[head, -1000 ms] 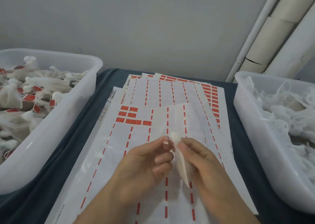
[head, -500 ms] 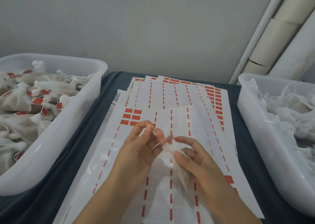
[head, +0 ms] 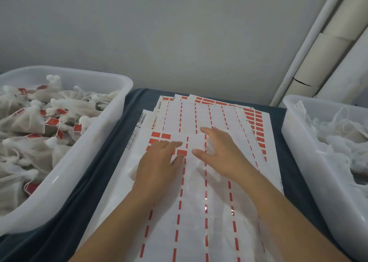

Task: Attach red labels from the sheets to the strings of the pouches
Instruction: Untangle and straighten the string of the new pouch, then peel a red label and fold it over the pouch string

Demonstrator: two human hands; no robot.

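Both hands have left the white mesh pouch [head: 201, 174], which now lies flat on the top white label sheet [head: 191, 218] between them. Left hand [head: 159, 162], fingers extended, reaches to the few remaining red rectangular labels [head: 181, 152] at the sheet's upper left corner; right hand [head: 223, 152] hovers with fingers spread wide, holding nothing. Step in hand, as judged: fetching a label. Next, a fingertip must lift one label's edge and peel it cleanly. Pouch string is too faint to make out. Labelled pouches fill the left translucent plastic bin [head: 111, 110]; unlabelled ones fill the right translucent plastic bin [head: 298, 142], which is cut off.
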